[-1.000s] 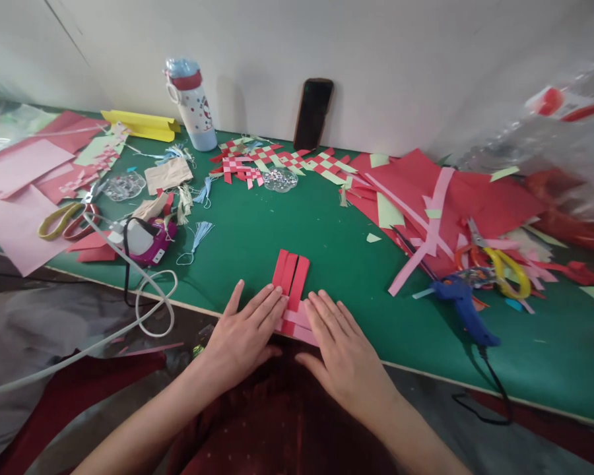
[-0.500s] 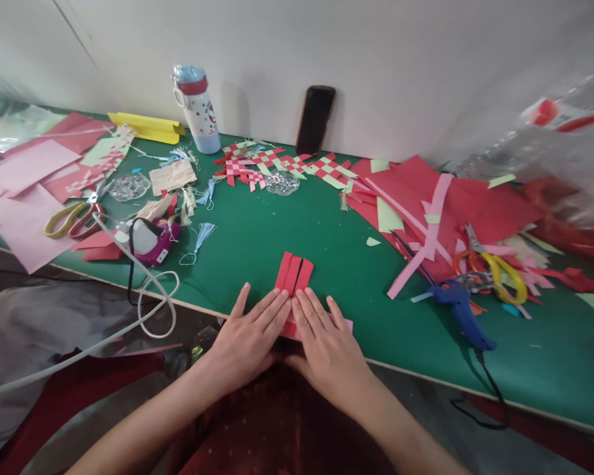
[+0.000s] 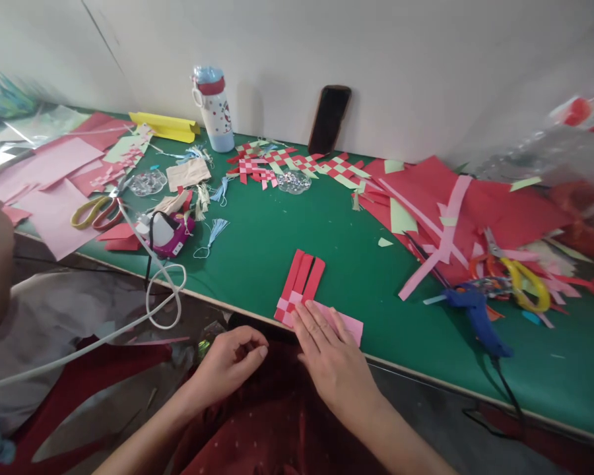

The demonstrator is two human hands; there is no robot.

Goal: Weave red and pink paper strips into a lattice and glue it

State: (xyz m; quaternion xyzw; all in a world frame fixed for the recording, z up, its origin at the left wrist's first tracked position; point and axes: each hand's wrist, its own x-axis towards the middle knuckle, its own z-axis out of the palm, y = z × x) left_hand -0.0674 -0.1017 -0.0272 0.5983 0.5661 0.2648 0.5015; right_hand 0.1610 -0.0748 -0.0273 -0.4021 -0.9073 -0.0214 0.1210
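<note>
Three red paper strips (image 3: 305, 277) lie side by side on the green mat (image 3: 277, 231), woven at their near end with pink strips (image 3: 346, 323). My right hand (image 3: 331, 356) lies flat and open on the pink strips at the table's front edge. My left hand (image 3: 228, 363) is off the table, below its edge, over my dark red lap; its fingers are curled loosely and nothing shows in them.
A blue glue gun (image 3: 472, 310) and yellow scissors (image 3: 522, 280) lie right, amid red and pink paper scraps (image 3: 450, 198). Woven mats (image 3: 287, 165), a bottle (image 3: 215, 109) and a phone (image 3: 329, 119) stand at the back. A purple tool (image 3: 171, 231), more scissors (image 3: 96, 211) and a white cable (image 3: 163, 297) lie left.
My left hand has come off the strips and dropped below the table edge, curling. My right hand stays pressed on the pink strips. The view has shifted a little left.
</note>
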